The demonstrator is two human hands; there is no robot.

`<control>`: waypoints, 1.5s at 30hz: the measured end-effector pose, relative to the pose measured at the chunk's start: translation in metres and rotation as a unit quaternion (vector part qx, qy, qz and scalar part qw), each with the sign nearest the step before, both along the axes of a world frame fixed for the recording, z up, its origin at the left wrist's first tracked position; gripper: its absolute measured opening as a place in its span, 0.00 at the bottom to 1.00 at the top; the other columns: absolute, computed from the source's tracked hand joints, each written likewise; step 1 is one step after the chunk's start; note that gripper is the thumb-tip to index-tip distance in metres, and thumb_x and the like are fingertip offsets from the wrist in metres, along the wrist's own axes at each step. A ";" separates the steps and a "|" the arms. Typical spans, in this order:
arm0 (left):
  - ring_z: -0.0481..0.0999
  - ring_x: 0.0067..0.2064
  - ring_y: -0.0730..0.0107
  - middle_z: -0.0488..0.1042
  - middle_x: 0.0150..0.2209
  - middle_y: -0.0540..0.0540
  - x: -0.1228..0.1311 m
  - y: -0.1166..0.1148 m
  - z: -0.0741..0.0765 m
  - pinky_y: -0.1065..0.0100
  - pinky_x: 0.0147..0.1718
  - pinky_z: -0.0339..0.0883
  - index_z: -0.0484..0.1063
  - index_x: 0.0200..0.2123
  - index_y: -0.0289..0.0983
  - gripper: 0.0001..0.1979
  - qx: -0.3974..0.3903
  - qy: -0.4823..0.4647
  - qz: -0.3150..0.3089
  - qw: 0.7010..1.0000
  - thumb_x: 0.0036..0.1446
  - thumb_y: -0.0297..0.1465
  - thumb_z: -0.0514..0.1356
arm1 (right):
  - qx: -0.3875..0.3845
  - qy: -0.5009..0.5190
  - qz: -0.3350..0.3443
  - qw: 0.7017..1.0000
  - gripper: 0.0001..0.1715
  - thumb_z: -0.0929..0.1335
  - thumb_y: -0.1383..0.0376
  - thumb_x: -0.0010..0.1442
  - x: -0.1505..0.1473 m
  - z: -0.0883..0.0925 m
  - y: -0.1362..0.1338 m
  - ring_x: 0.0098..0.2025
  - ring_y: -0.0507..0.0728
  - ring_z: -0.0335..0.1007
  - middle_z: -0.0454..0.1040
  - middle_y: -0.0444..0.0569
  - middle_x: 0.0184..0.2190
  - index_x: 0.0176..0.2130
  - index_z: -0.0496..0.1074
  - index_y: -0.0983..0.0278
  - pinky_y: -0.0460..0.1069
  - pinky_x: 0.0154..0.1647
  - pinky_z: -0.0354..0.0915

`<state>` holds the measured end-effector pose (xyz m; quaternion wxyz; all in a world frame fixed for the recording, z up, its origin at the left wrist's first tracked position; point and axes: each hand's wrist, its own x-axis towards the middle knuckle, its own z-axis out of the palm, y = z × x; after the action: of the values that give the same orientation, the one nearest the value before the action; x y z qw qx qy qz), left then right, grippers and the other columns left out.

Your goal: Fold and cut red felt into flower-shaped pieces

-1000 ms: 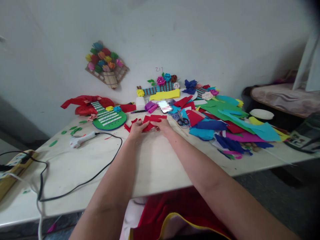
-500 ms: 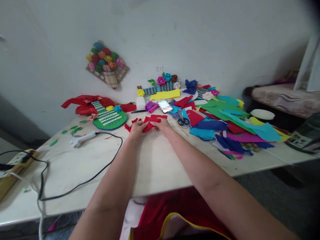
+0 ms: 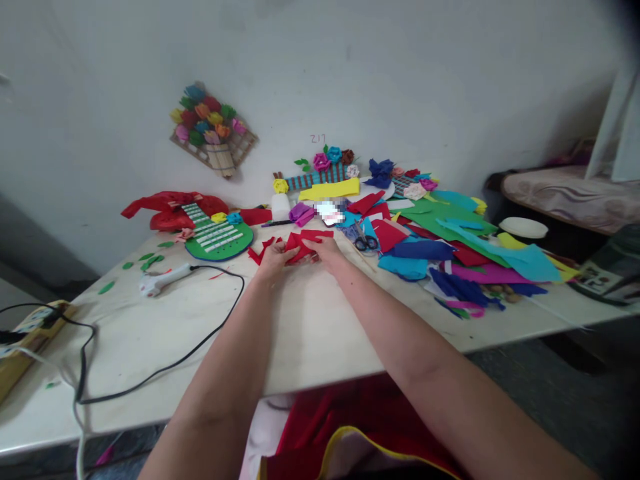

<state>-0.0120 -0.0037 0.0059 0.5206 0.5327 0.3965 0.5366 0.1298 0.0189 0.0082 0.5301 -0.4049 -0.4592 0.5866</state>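
Both my hands meet over the middle of the white table, holding a piece of red crepe paper (image 3: pixel 297 247) between them. My left hand (image 3: pixel 275 259) pinches its left side with thumb and fingers. On its right side my right hand (image 3: pixel 324 249) has its fingers closed on the paper. More red paper scraps (image 3: pixel 259 253) lie just left of my left hand, and a red strip (image 3: pixel 320 233) shows beyond the fingertips. The fingertips themselves are partly hidden by the paper.
A glue gun (image 3: pixel 163 280) with a black cord lies left, near a green guitar-shaped craft (image 3: pixel 217 239). Scissors (image 3: pixel 367 243) and a thin stick (image 3: pixel 361 256) lie right of my hands, beside piled coloured paper (image 3: pixel 425 251). A phone (image 3: pixel 330 213) lies beyond. A power strip (image 3: pixel 35 333) sits far left.
My hands stay on the red paper, and the fingers of my right hand shift very slightly. The whole view has drifted a little; nothing else visibly moves.
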 end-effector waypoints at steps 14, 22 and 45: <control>0.76 0.26 0.63 0.75 0.25 0.44 -0.002 -0.002 0.000 0.64 0.27 0.71 0.74 0.28 0.32 0.16 -0.045 0.056 -0.067 0.995 0.34 0.34 0.70 | 0.087 -0.047 0.078 0.992 0.13 0.72 0.61 0.42 0.031 0.008 0.008 0.28 0.50 0.68 0.75 0.46 0.26 0.30 0.75 0.67 0.44 0.30 0.63; 0.76 0.26 0.64 0.76 0.26 0.44 -0.004 -0.001 -0.002 0.67 0.27 0.70 0.73 0.31 0.31 0.17 -0.059 0.064 -0.107 0.990 0.34 0.31 0.70 | 0.162 -0.178 0.122 0.963 0.16 0.73 0.59 0.36 0.027 0.009 -0.001 0.21 0.46 0.53 0.61 0.37 0.17 0.20 0.66 0.68 0.43 0.23 0.48; 0.77 0.25 0.66 0.75 0.27 0.46 -0.006 -0.003 0.002 0.69 0.22 0.73 0.64 0.34 0.34 0.16 -0.079 -0.041 -0.080 0.993 0.42 0.23 0.66 | 0.300 -0.166 0.050 0.938 0.04 0.71 0.70 0.38 0.014 -0.002 0.017 0.27 0.50 0.64 0.68 0.43 0.22 0.21 0.72 0.67 0.46 0.32 0.61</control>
<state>-0.0182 -0.0070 0.0075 0.6184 0.4972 0.3719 0.4817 0.1434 0.0356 0.0061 0.5135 -0.2950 -0.7150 0.3716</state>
